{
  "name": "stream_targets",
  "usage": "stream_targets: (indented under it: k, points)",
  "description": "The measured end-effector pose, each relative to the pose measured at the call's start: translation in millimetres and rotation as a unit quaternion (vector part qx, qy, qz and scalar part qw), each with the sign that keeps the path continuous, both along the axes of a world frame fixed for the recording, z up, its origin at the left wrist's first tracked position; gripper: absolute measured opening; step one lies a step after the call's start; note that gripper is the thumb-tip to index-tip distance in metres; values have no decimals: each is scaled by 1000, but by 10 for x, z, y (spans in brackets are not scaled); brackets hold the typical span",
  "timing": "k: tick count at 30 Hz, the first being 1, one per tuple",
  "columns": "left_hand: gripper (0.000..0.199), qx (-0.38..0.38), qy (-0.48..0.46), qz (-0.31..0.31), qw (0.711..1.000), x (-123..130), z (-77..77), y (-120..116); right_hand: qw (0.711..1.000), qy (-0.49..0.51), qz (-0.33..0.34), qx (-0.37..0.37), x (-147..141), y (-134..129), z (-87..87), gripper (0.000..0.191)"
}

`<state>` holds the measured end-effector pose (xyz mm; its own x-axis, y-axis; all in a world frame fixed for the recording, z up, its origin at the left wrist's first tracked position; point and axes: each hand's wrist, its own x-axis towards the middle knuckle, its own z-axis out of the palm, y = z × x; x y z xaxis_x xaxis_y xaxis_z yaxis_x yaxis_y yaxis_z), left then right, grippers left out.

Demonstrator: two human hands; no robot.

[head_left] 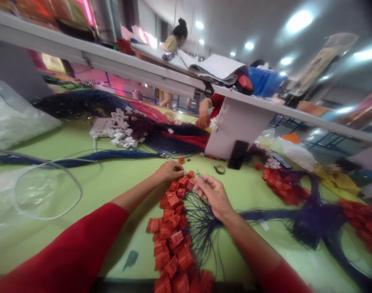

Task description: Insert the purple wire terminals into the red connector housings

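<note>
A long row of orange-red connectors (173, 238) with thin dark wires (201, 228) runs from the front edge toward the middle of the green table. At the row's far end, my left hand (170, 171) is closed, its fingertips on something too small to name beside the top connectors. My right hand (212, 193) is just to the right, thumb and fingers pinched around thin wire ends. A single orange connector (181, 160) lies just beyond my left hand.
Blue wires (112, 154) and white connectors (125, 132) lie behind to the left. A black phone (238, 154) leans on a grey panel (231, 122), near a tape roll (219, 169). More red connectors (285, 187) are right. Another person's hand (204, 116) is beyond.
</note>
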<state>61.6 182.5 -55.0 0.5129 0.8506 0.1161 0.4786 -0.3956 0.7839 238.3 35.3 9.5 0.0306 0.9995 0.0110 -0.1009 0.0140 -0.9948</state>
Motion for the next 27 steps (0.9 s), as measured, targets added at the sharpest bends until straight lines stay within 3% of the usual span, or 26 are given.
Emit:
stream_targets:
  k: [11, 16, 22, 27]
  points:
    - [19, 69, -48, 27, 996, -291, -35, -230, 999, -40, 12, 26, -35, -36, -17, 41]
    - [41, 56, -135, 23, 989, -300, 127, -423, 997, -56, 13, 46, -24, -64, 26, 33]
    - [31, -12, -269, -20, 963, -326, 400, -876, 989, -128, 29, 73, -33, -177, 108, 26]
    - [29, -23, -302, -42, 952, -319, 451, -1074, 978, -183, 34, 96, -31, -240, 154, 25]
